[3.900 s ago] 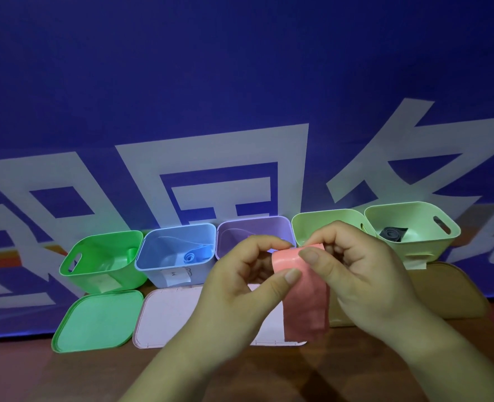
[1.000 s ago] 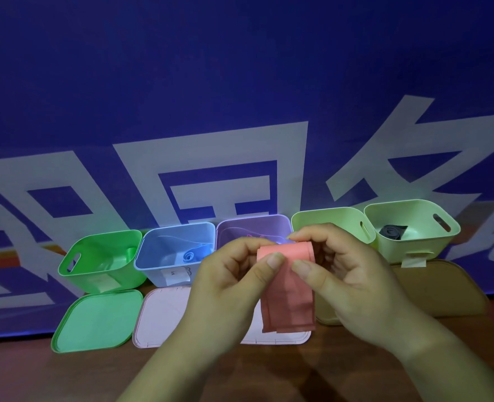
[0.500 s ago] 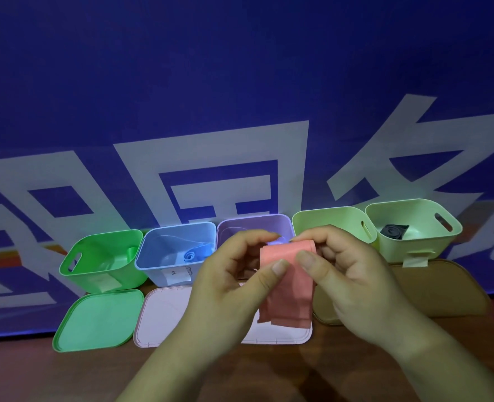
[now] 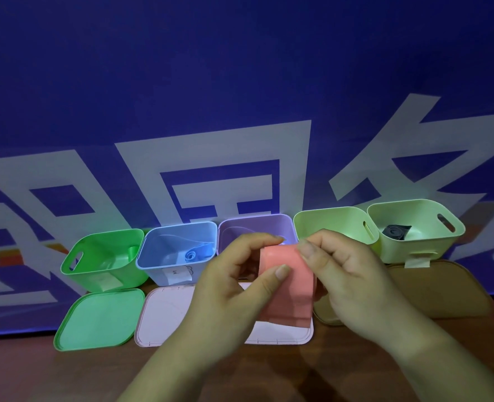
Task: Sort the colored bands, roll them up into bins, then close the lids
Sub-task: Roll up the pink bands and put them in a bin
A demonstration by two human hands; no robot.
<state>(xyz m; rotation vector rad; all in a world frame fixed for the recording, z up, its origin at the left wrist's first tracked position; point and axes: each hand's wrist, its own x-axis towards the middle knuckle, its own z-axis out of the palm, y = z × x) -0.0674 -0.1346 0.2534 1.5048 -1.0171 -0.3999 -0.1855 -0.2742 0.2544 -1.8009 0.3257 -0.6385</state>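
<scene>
Where the two forearms converged at the centre of the frame, the left hand [image 4: 234, 285] and the right hand [image 4: 353, 282] each pinched the top of a pink band [image 4: 290, 291] between thumb and curled fingers. The band hung down from the pinch, its lower end in front of a pale pink lid [image 4: 167, 317] lying flat on the wooden table [image 4: 66, 372]. A green lid [image 4: 100, 317] lay at lower left. A tan lid [image 4: 442, 291] lay at right, partly behind the right hand. Behind the lids stood a row of open bins: a green bin [image 4: 103, 262], a blue bin [image 4: 179, 280] with a blue roll [image 4: 192, 255] inside, a purple bin [image 4: 254, 227], a pale green bin [image 4: 326, 224], and a far-right bin [image 4: 419, 250] holding a black roll [image 4: 396, 232]. A blue banner [image 4: 240, 82] with white shapes filled the upper frame.
</scene>
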